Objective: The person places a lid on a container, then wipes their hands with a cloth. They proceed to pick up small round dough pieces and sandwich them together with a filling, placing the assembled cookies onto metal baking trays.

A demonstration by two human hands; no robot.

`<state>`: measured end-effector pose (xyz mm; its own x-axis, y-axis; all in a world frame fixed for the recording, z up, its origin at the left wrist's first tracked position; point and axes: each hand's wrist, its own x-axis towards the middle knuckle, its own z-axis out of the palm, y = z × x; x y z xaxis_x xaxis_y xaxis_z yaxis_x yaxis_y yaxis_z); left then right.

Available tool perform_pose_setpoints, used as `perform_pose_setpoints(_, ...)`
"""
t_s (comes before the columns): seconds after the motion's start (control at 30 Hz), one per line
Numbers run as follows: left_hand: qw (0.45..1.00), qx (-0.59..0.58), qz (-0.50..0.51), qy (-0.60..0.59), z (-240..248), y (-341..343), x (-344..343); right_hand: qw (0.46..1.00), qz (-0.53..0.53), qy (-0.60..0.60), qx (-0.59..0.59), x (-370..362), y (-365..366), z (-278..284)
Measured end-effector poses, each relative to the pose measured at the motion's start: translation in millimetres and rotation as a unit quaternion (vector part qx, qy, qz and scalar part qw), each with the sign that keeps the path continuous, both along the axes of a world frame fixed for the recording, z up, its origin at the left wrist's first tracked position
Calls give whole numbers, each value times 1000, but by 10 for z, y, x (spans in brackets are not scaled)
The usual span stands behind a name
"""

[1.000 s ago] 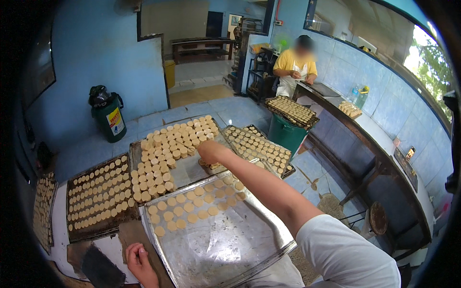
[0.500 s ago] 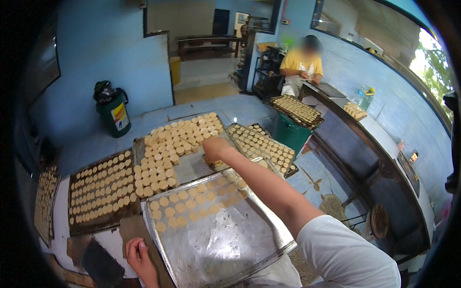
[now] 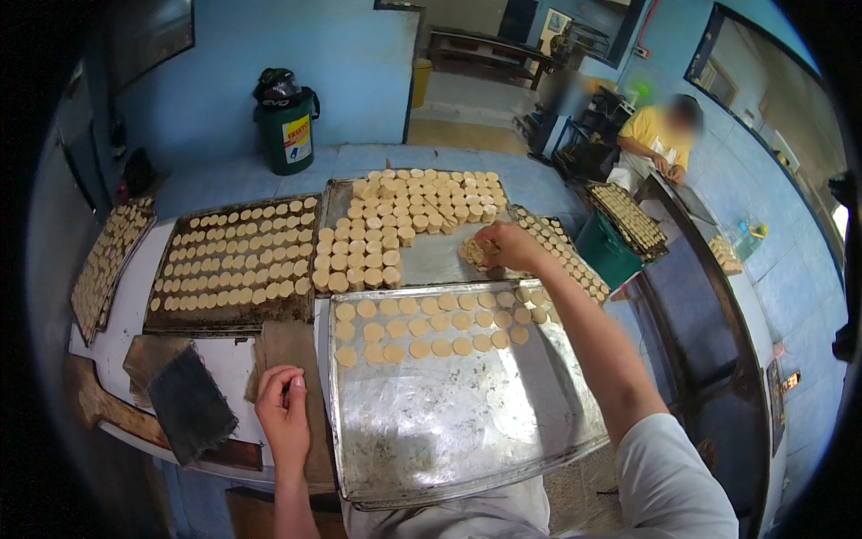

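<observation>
My right hand (image 3: 512, 246) reaches over the far tray, its fingers closed around pieces from a small heap of pale dough rounds (image 3: 470, 254). Just left of that heap, stacked dough rounds (image 3: 368, 235) cover much of the far metal tray (image 3: 431, 262). In front of me a large metal tray (image 3: 449, 422) carries neat rows of flat rounds (image 3: 440, 348) along its far part, with bare metal nearer me. Beside its left edge my left hand (image 3: 283, 409) hangs over a brown cloth (image 3: 310, 395), fingers loosely curled with nothing visible in them.
A dark tray of rounds (image 3: 233, 256) lies at left, beside dark cloths (image 3: 189, 404). Another full tray (image 3: 108, 265) stands at far left. More filled trays (image 3: 575, 256) are beyond my right arm. A person in yellow (image 3: 655, 135) works by the wall counter near a green bin (image 3: 602, 242).
The view has swung left, so the trays appear shifted and straighter. My right hand stays at the heap of rounds, which now shows more. My left hand remains beside the near tray, fingers curled.
</observation>
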<state>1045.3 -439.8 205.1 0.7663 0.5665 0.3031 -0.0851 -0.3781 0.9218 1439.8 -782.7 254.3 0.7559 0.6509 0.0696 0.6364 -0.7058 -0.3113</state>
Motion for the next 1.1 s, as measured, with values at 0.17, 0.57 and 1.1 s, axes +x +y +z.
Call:
perform_pose_setpoints(0.17, 1000, 7, 13, -2, 30, -34, 9, 998, -70, 7, 3, 15, 116, -111)
perform_pose_setpoints(0.57, 1000, 8, 9, -5, -3, 31, -21, 987, -106, 107, -60, 33, 408, 214)
perform_pose_setpoints(1.1, 1000, -15, -10, -21, -28, -13, 23, 992, -81, 7, -100, 92, 366, -192)
